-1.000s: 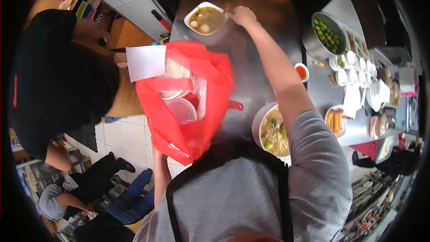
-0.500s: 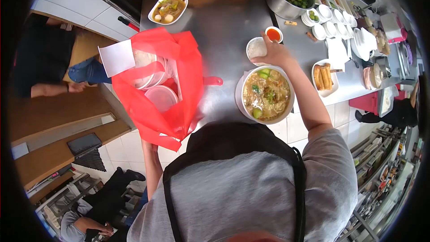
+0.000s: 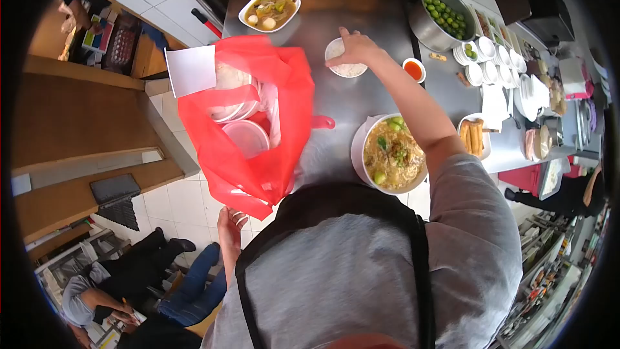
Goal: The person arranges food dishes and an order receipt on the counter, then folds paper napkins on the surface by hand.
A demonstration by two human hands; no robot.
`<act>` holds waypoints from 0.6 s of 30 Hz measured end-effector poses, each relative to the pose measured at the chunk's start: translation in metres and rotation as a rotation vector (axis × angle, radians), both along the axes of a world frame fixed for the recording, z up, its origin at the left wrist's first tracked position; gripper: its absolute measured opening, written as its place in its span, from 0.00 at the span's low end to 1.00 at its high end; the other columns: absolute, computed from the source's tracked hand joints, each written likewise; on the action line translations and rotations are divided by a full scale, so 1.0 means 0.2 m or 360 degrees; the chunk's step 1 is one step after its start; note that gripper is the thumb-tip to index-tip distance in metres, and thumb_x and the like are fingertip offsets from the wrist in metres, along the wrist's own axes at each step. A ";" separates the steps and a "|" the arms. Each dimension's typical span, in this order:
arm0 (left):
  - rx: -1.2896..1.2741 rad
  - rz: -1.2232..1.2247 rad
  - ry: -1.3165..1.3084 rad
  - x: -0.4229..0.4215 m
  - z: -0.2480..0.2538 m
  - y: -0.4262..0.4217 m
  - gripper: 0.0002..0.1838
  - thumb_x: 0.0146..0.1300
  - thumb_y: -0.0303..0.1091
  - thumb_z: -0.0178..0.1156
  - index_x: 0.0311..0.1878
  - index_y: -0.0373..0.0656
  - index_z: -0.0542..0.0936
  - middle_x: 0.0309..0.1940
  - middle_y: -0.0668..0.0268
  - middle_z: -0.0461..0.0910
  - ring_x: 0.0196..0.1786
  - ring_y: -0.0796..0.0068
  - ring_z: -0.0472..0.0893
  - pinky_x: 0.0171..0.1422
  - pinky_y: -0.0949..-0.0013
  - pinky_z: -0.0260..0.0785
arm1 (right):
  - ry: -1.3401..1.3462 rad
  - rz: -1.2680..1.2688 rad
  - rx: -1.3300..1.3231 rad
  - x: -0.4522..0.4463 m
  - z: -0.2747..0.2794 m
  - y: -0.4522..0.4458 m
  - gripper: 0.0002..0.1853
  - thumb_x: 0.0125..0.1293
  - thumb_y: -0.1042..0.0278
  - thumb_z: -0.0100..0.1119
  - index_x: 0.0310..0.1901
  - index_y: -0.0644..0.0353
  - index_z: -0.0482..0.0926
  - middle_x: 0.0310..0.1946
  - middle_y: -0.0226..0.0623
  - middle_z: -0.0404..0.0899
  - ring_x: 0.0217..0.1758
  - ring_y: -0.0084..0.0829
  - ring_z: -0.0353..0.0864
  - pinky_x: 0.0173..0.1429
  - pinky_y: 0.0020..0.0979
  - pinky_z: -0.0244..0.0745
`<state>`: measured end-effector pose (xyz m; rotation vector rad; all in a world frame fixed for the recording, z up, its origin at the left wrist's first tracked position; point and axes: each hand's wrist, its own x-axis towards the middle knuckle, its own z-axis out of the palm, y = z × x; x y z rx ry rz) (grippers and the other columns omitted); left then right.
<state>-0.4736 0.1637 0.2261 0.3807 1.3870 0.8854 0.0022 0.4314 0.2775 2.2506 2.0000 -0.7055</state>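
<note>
Rice bowl (image 3: 349,75) is partly hidden by the right hand (image 3: 359,50).

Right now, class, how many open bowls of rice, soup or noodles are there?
3: rice bowl at the right hand, soup bowl beyond the red bag, noodle bowl near the apron; others may be hidden.

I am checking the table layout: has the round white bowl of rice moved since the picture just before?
Yes. The round white bowl of rice has moved away from the small white cup of orange sauce, toward the squarish white bowl of soup.
</note>
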 end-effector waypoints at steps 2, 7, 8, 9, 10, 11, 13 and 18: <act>-0.0023 0.0012 0.0018 0.00 -0.02 -0.04 0.15 0.66 0.47 0.48 0.45 0.45 0.71 0.36 0.66 0.78 0.38 0.74 0.77 0.42 0.67 0.72 | 0.0093 0.0001 -0.0004 -0.03 0.03 0.01 0.59 0.34 0.42 0.70 0.67 0.56 0.49 0.55 0.60 0.64 0.57 0.52 0.68 0.58 0.41 0.67; -0.0176 -0.0115 0.0052 0.04 -0.05 -0.09 0.12 0.65 0.42 0.52 0.42 0.44 0.72 0.34 0.66 0.78 0.34 0.75 0.78 0.39 0.70 0.73 | -0.0182 0.0232 -0.0024 -0.04 -0.04 -0.03 0.61 0.31 0.51 0.75 0.68 0.46 0.45 0.59 0.60 0.59 0.60 0.60 0.62 0.59 0.46 0.65; -0.0200 -0.0141 0.0102 0.06 -0.05 -0.09 0.11 0.65 0.40 0.52 0.43 0.43 0.73 0.33 0.67 0.79 0.34 0.76 0.79 0.39 0.71 0.73 | -0.0183 0.0236 -0.0024 -0.04 -0.06 -0.02 0.61 0.31 0.51 0.75 0.68 0.46 0.45 0.59 0.60 0.59 0.60 0.60 0.62 0.59 0.46 0.65; -0.0201 -0.0137 0.0101 0.08 -0.05 -0.09 0.11 0.65 0.40 0.52 0.43 0.43 0.73 0.33 0.67 0.79 0.34 0.76 0.79 0.39 0.71 0.73 | -0.0147 0.0213 0.0035 -0.02 -0.08 0.01 0.60 0.32 0.53 0.74 0.68 0.45 0.45 0.59 0.60 0.58 0.60 0.59 0.62 0.59 0.47 0.66; -0.0236 -0.0211 0.0130 0.10 -0.05 -0.10 0.11 0.64 0.39 0.52 0.44 0.43 0.73 0.34 0.67 0.79 0.34 0.76 0.79 0.39 0.71 0.73 | -0.0109 0.0190 0.0095 -0.01 -0.10 0.04 0.59 0.32 0.55 0.74 0.68 0.44 0.46 0.59 0.60 0.57 0.61 0.58 0.61 0.58 0.48 0.67; -0.0268 -0.0286 0.0159 0.10 -0.05 -0.10 0.11 0.64 0.38 0.52 0.45 0.43 0.73 0.34 0.67 0.79 0.34 0.76 0.79 0.39 0.72 0.74 | -0.0109 0.0193 0.0098 0.00 -0.11 0.08 0.59 0.32 0.55 0.74 0.68 0.44 0.46 0.59 0.60 0.57 0.61 0.58 0.61 0.58 0.48 0.67; -0.0242 -0.0329 0.0184 0.09 -0.10 -0.15 0.12 0.64 0.36 0.53 0.47 0.41 0.73 0.35 0.66 0.79 0.35 0.75 0.79 0.40 0.71 0.74 | -0.0145 0.0131 0.0251 0.01 -0.14 0.21 0.62 0.31 0.53 0.75 0.68 0.46 0.44 0.57 0.63 0.59 0.59 0.63 0.61 0.60 0.47 0.65; -0.0121 -0.0526 0.0222 0.16 -0.09 -0.16 0.14 0.63 0.35 0.54 0.48 0.38 0.73 0.38 0.61 0.78 0.36 0.72 0.79 0.42 0.69 0.74 | -0.0090 0.0051 0.0249 -0.03 -0.08 0.52 0.63 0.31 0.52 0.75 0.69 0.45 0.42 0.60 0.67 0.55 0.60 0.65 0.60 0.61 0.47 0.64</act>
